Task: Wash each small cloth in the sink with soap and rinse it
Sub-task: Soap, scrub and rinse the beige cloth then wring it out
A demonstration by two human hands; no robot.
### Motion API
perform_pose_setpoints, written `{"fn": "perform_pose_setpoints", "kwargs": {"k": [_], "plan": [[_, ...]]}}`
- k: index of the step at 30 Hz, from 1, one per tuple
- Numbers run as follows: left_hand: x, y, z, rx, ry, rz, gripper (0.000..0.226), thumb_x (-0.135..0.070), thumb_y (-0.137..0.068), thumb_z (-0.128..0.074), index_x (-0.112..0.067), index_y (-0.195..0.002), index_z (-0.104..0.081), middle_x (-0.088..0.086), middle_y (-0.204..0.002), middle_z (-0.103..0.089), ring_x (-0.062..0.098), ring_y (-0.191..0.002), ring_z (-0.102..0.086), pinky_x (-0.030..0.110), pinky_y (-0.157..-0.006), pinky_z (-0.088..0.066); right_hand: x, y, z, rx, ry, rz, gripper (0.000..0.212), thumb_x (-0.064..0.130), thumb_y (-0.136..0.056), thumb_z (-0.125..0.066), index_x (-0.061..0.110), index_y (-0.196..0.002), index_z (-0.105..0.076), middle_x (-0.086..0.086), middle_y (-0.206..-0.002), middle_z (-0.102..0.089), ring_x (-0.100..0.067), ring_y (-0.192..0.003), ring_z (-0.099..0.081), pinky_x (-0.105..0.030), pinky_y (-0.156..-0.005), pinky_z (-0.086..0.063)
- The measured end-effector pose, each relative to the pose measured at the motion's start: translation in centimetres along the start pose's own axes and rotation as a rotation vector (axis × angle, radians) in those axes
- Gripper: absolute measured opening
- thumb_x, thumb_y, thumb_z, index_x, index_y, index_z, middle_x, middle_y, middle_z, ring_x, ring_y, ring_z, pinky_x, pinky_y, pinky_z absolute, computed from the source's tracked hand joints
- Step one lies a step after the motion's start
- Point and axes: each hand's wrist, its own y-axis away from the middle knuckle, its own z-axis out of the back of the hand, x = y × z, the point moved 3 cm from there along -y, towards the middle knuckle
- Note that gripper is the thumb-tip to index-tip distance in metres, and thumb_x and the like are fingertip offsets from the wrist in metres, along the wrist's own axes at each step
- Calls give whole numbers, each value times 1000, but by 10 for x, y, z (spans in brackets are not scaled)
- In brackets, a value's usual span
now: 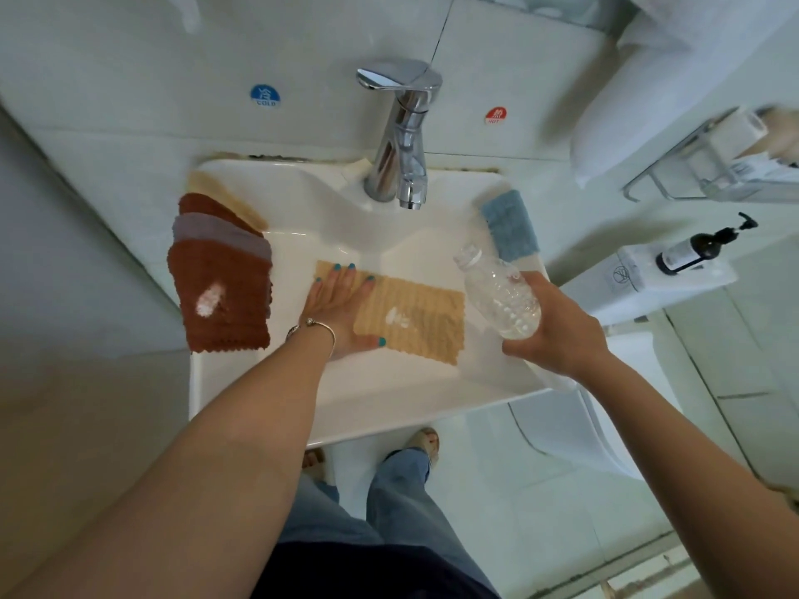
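Off to the outer side of your left hand [341,309], a stack of small cloths [220,270] drapes over the sink [389,408] rim: a rust-brown one on top with a white smear of soap on it, a grey-mauve one and another rust one under it, and a pale tan one at the far end, all nubbly and scallop-edged. Your left hand lies flat, fingers spread and straight, pressing down the near-left end of the tan cloth [410,313] in the basin. That cloth runs long-ways from under your palm toward your right hand, its ribbed, waffle-like pile lying open with a small white dab of soap [397,317] just past your thumb. So the work sits between your two hands, touching the left and just short of the right; the left is the nearer one to start rubbing. Beyond your fingertips stands the chrome tap [402,136], no water visibly running. Your right hand [557,326] is wrapped around the base of a clear, crinkled plastic bottle [501,296], uncapped, neck tilted away toward the tap. Just beyond that bottle a blue cloth [510,227] hangs on the far-right rim, likely one already set aside, though I cannot tell if it is washed.
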Motion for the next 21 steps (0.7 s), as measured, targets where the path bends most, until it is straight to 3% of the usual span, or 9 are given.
{"fn": "perform_pose_setpoints", "kwargs": {"k": [4,21], "plan": [[0,-1,-2,2,5,2,110,-78,-75,-53,-36,-151,16,-3,-157,32,19,-142,33,42,-118,14,1,3,2,19,71,-20,86,39,-65,-78,41,-135,-28,13,-125,-55,-22,-102,-59,-33,-73,-42],[-1,0,-3,-12,3,4,112,-78,-75,-54,-36,-151,16,-3,-157,31,18,-142,33,41,-117,15,-4,4,4,35,133,-17,85,40,-66,-76,42,-137,-29,13,-126,-54,-20,-102,-58,-32,-73,-37]]}}
